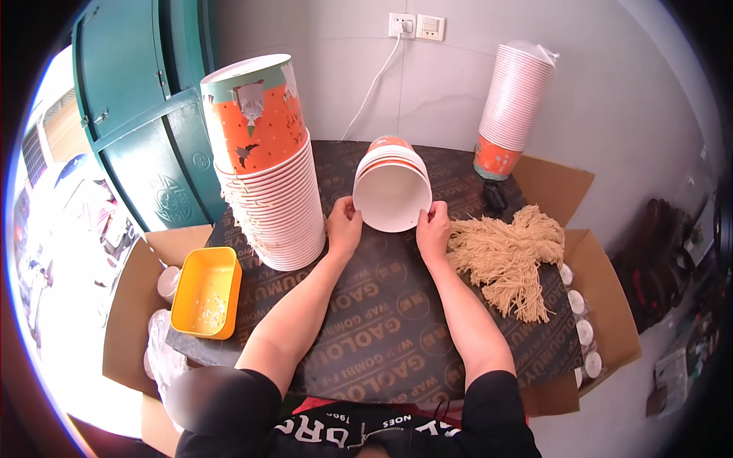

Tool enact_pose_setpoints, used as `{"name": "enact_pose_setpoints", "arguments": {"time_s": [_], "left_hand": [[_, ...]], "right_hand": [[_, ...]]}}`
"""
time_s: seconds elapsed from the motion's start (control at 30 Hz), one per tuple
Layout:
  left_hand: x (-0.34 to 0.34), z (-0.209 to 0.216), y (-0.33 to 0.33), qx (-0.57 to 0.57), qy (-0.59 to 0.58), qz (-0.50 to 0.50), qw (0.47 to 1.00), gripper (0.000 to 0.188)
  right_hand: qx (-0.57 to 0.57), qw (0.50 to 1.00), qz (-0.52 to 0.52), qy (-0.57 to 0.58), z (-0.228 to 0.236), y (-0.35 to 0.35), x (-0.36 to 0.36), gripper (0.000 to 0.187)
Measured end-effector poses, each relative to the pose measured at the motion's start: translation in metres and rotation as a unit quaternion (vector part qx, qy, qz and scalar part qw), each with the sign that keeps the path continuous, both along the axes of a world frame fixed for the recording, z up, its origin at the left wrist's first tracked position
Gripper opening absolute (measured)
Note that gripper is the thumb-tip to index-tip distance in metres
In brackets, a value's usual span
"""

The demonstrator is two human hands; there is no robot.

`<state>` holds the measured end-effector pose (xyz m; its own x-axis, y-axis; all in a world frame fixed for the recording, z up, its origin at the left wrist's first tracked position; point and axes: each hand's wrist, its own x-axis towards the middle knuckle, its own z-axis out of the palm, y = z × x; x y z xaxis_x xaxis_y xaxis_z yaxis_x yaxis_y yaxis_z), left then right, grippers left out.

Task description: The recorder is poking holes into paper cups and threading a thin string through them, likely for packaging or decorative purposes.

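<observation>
A short nested stack of paper buckets (392,198), white inside and orange outside, lies tipped on the dark table (366,343) with its open mouth toward me. My left hand (344,227) pinches the front bucket's rim at the lower left. On the opposite side of that rim, the thumb and fingers of my right hand (434,229) close on the edge. Close by my left hand rises a tall stack of upside-down paper buckets (279,206), with beige strings hanging along its left side. A bundle of beige strings (508,263) lies just right of my right hand.
A yellow tub (197,286) with small pale bits inside sits at the table's left edge. Farther back on the right stand a plastic-wrapped bucket stack (515,99) and a small black object (495,197). Cardboard boxes (618,320) flank the table; a green cabinet (145,145) is behind left.
</observation>
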<state>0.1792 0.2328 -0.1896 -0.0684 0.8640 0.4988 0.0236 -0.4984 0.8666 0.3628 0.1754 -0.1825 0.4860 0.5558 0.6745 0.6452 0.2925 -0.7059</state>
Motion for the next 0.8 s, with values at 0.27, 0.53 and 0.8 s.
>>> {"name": "enact_pose_setpoints", "arguments": {"time_s": [0.27, 0.53, 0.8], "left_hand": [[-0.002, 0.017, -0.025, 0.025, 0.026, -0.009, 0.999, 0.036], [-0.021, 0.046, -0.061, 0.106, 0.022, -0.088, 0.990, 0.048], [-0.050, 0.108, -0.118, -0.044, -0.010, -0.187, 0.981, 0.053]], "right_hand": [[-0.019, 0.997, 0.077, 0.004, 0.007, -0.021, -0.006, 0.058], [-0.141, 0.942, 0.224, 0.205, 0.065, -0.092, -0.021, 0.026], [-0.171, 0.936, 0.235, 0.197, 0.061, -0.165, -0.017, 0.044]]}}
